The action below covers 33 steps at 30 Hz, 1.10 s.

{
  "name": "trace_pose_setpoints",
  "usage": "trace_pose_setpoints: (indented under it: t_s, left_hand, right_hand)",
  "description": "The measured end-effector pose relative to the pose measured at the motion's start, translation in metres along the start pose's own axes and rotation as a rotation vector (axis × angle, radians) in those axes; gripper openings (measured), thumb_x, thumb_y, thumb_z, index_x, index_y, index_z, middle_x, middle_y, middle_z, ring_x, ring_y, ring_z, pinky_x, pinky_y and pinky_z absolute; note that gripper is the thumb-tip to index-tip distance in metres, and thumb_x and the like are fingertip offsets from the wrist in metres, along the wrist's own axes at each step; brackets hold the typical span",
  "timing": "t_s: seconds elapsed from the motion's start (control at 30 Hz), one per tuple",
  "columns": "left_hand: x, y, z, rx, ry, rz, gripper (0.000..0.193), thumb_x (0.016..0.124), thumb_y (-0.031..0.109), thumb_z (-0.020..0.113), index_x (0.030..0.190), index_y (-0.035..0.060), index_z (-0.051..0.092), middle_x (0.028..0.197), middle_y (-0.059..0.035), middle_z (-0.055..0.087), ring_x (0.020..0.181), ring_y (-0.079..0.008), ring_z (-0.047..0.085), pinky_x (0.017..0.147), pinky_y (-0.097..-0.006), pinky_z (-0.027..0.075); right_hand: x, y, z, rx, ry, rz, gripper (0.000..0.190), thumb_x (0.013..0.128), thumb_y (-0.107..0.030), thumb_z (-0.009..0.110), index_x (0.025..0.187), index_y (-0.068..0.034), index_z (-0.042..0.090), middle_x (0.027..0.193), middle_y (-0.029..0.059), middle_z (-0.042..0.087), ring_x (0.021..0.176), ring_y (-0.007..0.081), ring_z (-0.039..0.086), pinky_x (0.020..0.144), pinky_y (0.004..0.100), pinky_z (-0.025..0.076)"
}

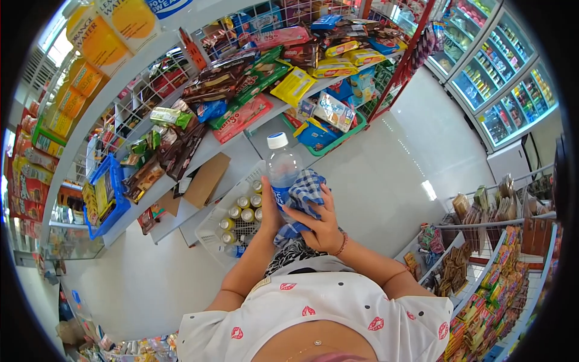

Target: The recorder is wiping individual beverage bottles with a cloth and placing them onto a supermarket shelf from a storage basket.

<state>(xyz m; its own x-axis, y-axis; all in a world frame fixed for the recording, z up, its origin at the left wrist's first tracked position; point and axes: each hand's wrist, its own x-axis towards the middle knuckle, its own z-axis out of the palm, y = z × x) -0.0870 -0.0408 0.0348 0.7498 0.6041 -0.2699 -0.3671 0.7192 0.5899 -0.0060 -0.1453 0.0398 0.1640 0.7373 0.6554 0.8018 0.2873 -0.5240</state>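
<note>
A clear plastic bottle (282,164) with a white cap and a blue label stands nearly upright in front of my body. My left hand (270,206) grips it along its left side. In my right hand (319,221) is a blue-and-white checked cloth (304,190), bunched and pressed to the bottle's right side. The cloth hides part of the label and the lower bottle. Just left of my hands, a white plastic basket (209,227) holds several drink cans (244,202) and a blue-labelled bottle (235,250).
Ahead, a shelf (260,118) carries biscuit packs. Below it are a green basket (316,152) of packets and an open cardboard box (207,179). A blue basket (111,221) sits at the left. Snack racks (486,276) stand at the right; glass-door drink fridges (497,77) are farther back.
</note>
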Motion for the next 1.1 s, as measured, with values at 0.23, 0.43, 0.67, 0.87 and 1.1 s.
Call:
trace_pose_setpoints:
  t_s: [0.23,0.43,0.67,0.87,1.1]
  left_hand:
    - [-0.020,-0.026,-0.018,0.365,-0.125,0.309,0.065,0.084,0.056,0.038,0.121,0.0025,0.039,0.114,-0.0077,0.050,0.103,-0.0171,0.049,0.088,-0.0298,0.040]
    - [-0.015,0.010,0.009,0.090,0.307,0.335,0.059,0.085,0.052,0.041,0.117,0.0029,0.044,0.108,-0.0079,0.054,0.096,-0.0156,0.053,0.083,-0.0293,0.043]
    - [-0.014,0.014,-0.006,0.041,0.308,0.272,0.070,0.082,0.061,0.031,0.121,0.0027,0.041,0.112,-0.0141,0.053,0.099,-0.0239,0.055,0.086,-0.0350,0.044]
    - [-0.030,-0.018,0.014,0.183,0.308,0.429,0.071,0.079,0.048,0.054,0.127,0.0009,0.031,0.123,-0.0102,0.043,0.110,-0.0200,0.045,0.091,-0.0320,0.038]
    - [-0.029,-0.018,0.027,0.231,0.363,0.549,0.057,0.087,0.038,0.046,0.127,0.0009,0.031,0.120,-0.0101,0.044,0.108,-0.0185,0.045,0.090,-0.0291,0.037]
  right_hand:
    - [0.051,0.021,-0.027,0.443,-0.004,0.105,0.050,0.064,-0.001,0.047,0.113,-0.006,0.055,0.114,0.0183,0.048,0.109,0.0342,0.041,0.098,0.0389,0.025]
    - [0.041,0.018,-0.001,0.519,-0.094,0.156,0.053,0.063,-0.001,0.040,0.114,0.000,0.053,0.123,0.0180,0.043,0.116,0.0315,0.038,0.100,0.0362,0.021]
    - [0.041,0.032,-0.001,0.306,-0.261,-0.357,0.048,0.063,-0.016,0.050,0.110,-0.017,0.059,0.107,0.0071,0.051,0.106,0.0309,0.042,0.101,0.0494,0.016]
    - [0.084,0.054,-0.018,0.627,-0.323,-0.160,0.053,0.063,-0.002,0.039,0.114,0.000,0.052,0.120,0.0162,0.047,0.114,0.0332,0.040,0.100,0.0382,0.022]
    - [0.053,0.063,-0.007,0.718,-0.234,-0.085,0.053,0.063,0.001,0.035,0.114,0.004,0.051,0.119,0.0203,0.047,0.113,0.0348,0.042,0.100,0.0385,0.022]
